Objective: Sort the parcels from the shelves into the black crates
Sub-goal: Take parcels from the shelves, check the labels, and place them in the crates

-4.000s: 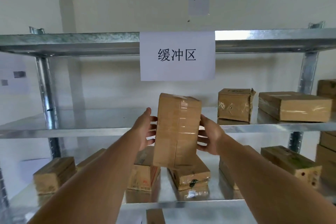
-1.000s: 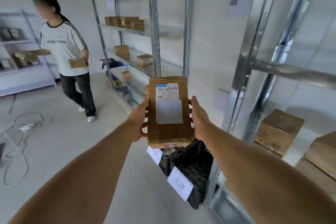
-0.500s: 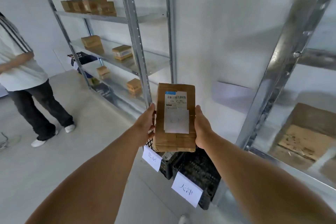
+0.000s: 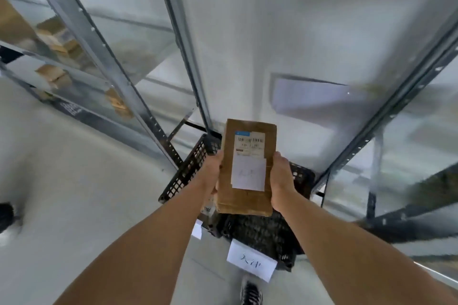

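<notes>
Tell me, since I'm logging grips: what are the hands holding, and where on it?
A brown parcel, gripped by its long sides: left hand on one, right hand opposite.

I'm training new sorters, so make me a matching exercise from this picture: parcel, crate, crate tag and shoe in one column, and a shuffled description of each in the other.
1 parcel
2 crate
3 tag
4 shoe

A black mesh
B white paper, handwritten
C brown, gripped by the left hand and right hand
D black-and-white, at the bottom edge

Pairs: 1-C, 2-A, 3-B, 4-D
</notes>
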